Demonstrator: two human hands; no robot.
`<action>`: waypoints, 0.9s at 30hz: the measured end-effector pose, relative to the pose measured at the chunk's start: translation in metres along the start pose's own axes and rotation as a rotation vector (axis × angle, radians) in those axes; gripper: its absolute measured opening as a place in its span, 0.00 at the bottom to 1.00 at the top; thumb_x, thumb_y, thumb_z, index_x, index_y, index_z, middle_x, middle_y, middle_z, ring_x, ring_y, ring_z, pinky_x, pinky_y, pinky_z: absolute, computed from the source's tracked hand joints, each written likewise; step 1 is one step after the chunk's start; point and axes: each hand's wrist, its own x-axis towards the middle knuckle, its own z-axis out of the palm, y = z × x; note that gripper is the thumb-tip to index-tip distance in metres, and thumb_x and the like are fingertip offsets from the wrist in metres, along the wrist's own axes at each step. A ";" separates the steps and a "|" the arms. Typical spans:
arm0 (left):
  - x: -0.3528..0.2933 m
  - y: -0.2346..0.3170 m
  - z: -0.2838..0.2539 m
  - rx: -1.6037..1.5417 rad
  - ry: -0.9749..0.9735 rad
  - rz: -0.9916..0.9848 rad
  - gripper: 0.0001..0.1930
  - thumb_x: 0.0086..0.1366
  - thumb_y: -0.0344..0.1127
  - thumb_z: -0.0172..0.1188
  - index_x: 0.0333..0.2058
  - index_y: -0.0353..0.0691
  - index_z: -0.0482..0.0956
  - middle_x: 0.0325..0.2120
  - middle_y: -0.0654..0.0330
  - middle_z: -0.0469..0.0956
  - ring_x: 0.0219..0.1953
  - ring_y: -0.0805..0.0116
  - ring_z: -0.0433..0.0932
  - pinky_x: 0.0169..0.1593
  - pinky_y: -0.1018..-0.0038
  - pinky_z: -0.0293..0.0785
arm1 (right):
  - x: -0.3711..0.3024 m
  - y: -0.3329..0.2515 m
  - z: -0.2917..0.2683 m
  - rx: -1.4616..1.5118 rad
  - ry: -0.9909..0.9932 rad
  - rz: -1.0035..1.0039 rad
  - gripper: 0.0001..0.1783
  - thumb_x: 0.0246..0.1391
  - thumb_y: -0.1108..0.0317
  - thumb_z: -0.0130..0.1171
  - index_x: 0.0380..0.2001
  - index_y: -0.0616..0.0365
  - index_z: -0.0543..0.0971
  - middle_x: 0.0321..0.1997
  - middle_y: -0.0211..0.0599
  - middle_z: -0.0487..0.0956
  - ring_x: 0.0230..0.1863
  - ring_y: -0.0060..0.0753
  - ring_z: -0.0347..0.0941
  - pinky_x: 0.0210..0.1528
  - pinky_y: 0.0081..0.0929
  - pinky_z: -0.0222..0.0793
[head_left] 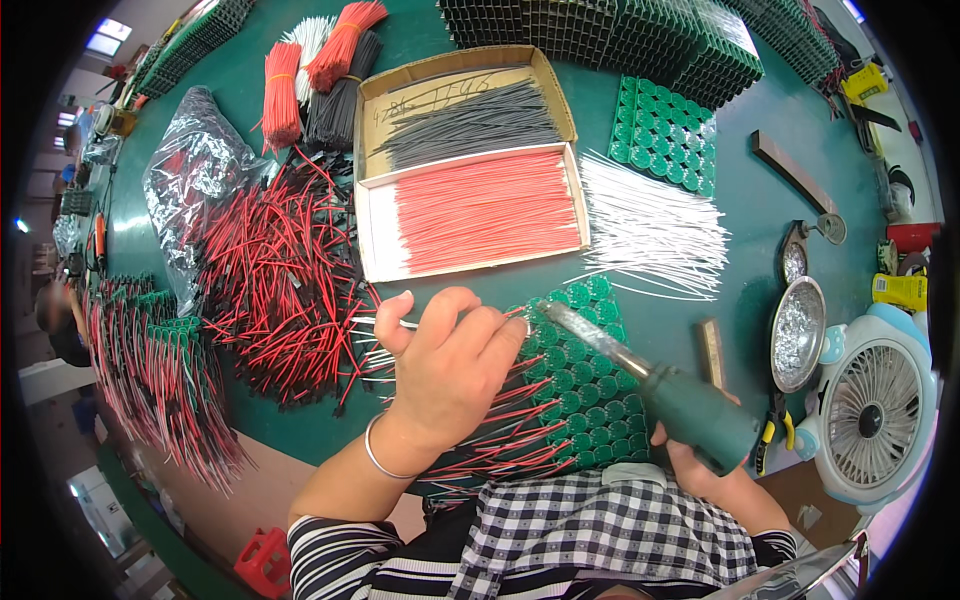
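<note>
My left hand (450, 365) pinches a thin wire against the upper left of a green circuit board panel (590, 410); its fingers partly hide the wire. In my right hand (710, 475) is a large soldering iron with a green handle (700, 415). The iron's metal tip (560, 315) lies close to the left fingertips, over the panel's top rows. Rows of red, black and white wires (490, 440) run leftward from the panel, below my left wrist.
Boxes hold red wires (485, 210) and black wires (470, 125). White wires (655, 230) lie beside them; a red-black cable heap (285, 280) is at left. A metal dish (798, 330), pliers (770, 440) and a fan (870, 415) stand right. Stacked panels (610, 40) line the back.
</note>
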 end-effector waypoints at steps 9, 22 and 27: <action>0.000 0.001 -0.002 0.028 0.013 0.043 0.05 0.52 0.34 0.59 0.29 0.52 0.80 0.27 0.74 0.72 0.40 0.74 0.71 0.54 0.55 0.48 | -0.018 0.000 -0.003 0.371 0.143 0.246 0.13 0.56 0.66 0.53 0.41 0.61 0.78 0.26 0.30 0.80 0.26 0.28 0.79 0.37 0.28 0.73; -0.011 0.014 -0.008 -0.027 -0.023 0.033 0.05 0.51 0.34 0.63 0.28 0.53 0.83 0.24 0.76 0.74 0.36 0.76 0.72 0.53 0.59 0.49 | -0.026 0.010 0.000 0.192 0.050 -0.003 0.24 0.58 0.53 0.50 0.48 0.62 0.74 0.23 0.31 0.78 0.27 0.28 0.75 0.37 0.28 0.70; -0.013 0.016 -0.003 -0.055 -0.004 0.027 0.06 0.50 0.33 0.64 0.28 0.53 0.82 0.24 0.76 0.73 0.34 0.76 0.72 0.53 0.60 0.49 | -0.026 0.005 -0.003 0.329 -0.003 0.139 0.15 0.44 0.75 0.60 0.39 0.57 0.81 0.40 0.40 0.81 0.40 0.45 0.78 0.47 0.38 0.72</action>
